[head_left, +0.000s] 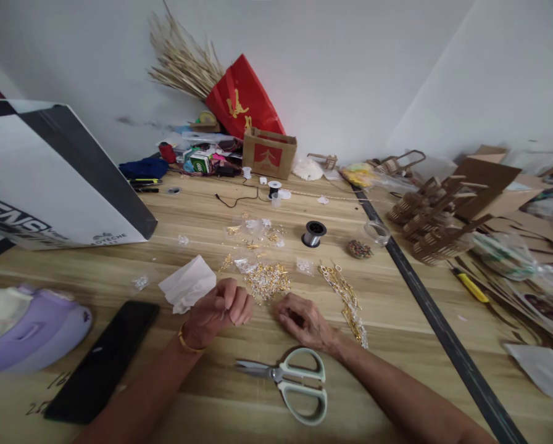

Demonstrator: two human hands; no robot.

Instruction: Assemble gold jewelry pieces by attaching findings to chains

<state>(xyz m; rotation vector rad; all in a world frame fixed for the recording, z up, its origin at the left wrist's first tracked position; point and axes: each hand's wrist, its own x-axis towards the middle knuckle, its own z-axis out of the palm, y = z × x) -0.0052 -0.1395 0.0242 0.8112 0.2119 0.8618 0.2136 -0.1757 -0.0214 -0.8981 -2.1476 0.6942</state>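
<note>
My left hand [218,310] rests on the wooden table [221,407] with its fingers curled into a loose pinch; what it holds is too small to make out. A gold bangle [187,343] sits on that wrist. My right hand [304,320] lies beside it, fingers bent down onto the table, close to a heap of small gold and silver jewellery parts [267,280]. A strand of gold chain pieces [345,299] runs along the right of that hand. Pale green scissors [288,379] lie shut just in front of both wrists.
A crumpled white tissue [188,283] and a black phone [103,357] lie left, with a lilac object [26,327] and a white-black bag [49,179]. A wire spool [313,233], a bead dish [360,249], a red bag [244,98] and cardboard models [434,216] stand behind.
</note>
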